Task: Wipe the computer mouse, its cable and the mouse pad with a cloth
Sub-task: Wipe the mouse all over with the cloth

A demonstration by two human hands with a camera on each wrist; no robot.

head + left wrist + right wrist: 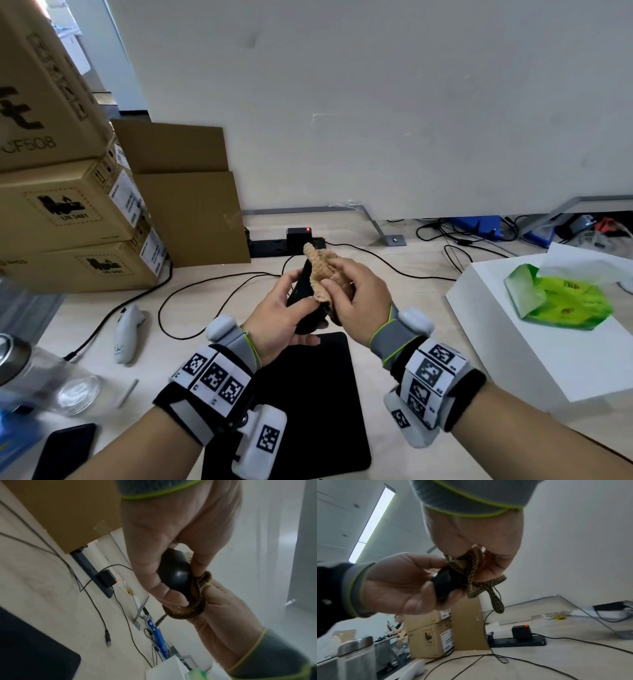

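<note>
My left hand (284, 315) grips a black computer mouse (303, 291) and holds it up above the desk, thumb and fingers curled round its body (175, 574). My right hand (356, 301) pinches a tan woven cloth (322, 274) and presses it against the mouse's right side (471, 574). The mouse's thin black cable (219, 287) loops over the desk behind the hands. Below the hands a black mouse pad (308, 394) lies flat on the desk, partly covered by my left wrist.
Stacked cardboard boxes (68, 205) stand at the left. A black power strip with a charger (298, 236) sits at the back. A white box (548, 329) with a green tissue pack (561, 298) is on the right. A white remote (128, 332), a glass jar (51, 383) and a phone (65, 452) lie left.
</note>
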